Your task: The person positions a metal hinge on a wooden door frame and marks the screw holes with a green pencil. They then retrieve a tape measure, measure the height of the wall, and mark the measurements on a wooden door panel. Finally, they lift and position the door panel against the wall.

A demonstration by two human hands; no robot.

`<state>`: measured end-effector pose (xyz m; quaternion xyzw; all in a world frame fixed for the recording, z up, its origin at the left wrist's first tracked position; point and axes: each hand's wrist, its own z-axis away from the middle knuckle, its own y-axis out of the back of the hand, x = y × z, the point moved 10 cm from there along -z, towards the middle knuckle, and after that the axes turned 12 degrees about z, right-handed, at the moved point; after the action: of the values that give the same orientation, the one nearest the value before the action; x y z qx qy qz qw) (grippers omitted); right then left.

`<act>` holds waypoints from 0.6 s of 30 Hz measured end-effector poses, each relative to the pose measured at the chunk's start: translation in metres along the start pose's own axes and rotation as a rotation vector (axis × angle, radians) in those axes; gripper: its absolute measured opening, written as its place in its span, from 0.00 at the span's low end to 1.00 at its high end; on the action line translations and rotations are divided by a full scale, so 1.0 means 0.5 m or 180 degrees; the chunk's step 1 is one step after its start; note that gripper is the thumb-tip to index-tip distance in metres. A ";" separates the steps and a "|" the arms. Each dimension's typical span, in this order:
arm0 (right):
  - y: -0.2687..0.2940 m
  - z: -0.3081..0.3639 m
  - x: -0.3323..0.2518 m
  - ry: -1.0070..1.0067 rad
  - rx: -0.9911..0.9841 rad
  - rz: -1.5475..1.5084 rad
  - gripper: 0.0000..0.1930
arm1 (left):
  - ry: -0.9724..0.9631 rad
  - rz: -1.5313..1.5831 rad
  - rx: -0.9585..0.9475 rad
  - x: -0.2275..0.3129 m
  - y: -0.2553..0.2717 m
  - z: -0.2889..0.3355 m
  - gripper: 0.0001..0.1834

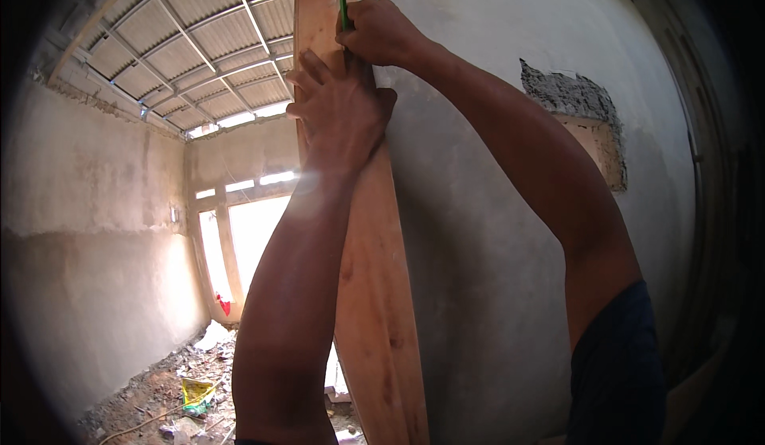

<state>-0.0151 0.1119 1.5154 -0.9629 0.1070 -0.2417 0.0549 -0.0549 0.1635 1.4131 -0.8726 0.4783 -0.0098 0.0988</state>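
A long reddish-brown wooden plank (370,309) stands upright against the grey wall, running from the lower edge of the picture up past the top. My left hand (339,118) spans its width, with fingers at its left edge and the thumb at its right edge. Just above, on the plank's right side, my right hand (378,35) is closed around a slim green pencil (343,3), whose dark end points up. The pencil's lower end is hidden by my fingers.
The plastered wall (478,230) on the right has a rough-edged recess (590,134). Rubble (151,401) covers the floor at lower left, with a yellow-green bag (197,393) on it. Beyond are a bright doorway (255,238) and a sheet roof on metal framing (199,54).
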 end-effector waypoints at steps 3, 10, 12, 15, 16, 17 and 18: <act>0.015 -0.008 0.019 -0.0068 0.0266 -0.0124 0.12 | -0.0017 0.0077 0.0013 0.004 0.006 -0.009 0.37; 0.086 0.021 0.188 -0.1154 0.1230 -0.1538 0.15 | 0.0262 -0.0077 -0.0361 0.004 -0.005 -0.019 0.36; 0.044 0.034 0.222 -0.1419 0.1004 -0.1424 0.16 | 0.0119 -0.0153 -0.0160 0.002 -0.006 -0.016 0.34; -0.012 0.045 0.222 -0.1825 0.0509 -0.1374 0.19 | 0.0107 -0.0205 -0.0137 0.001 -0.002 -0.018 0.34; -0.008 0.057 0.204 -0.2012 0.0301 -0.1251 0.20 | 0.0127 -0.0232 -0.0169 0.003 0.003 -0.020 0.35; -0.011 0.073 0.185 -0.2202 0.0067 -0.1107 0.22 | 0.0130 -0.0201 -0.0166 0.002 -0.001 -0.019 0.35; -0.031 0.077 0.177 -0.2235 -0.0065 -0.1202 0.23 | 0.0132 -0.0174 -0.0162 0.001 -0.005 -0.017 0.35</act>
<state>0.0821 0.1083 1.5243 -0.9902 -0.0949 0.0974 0.0331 -0.0535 0.1628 1.4220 -0.8872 0.4563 -0.0184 0.0664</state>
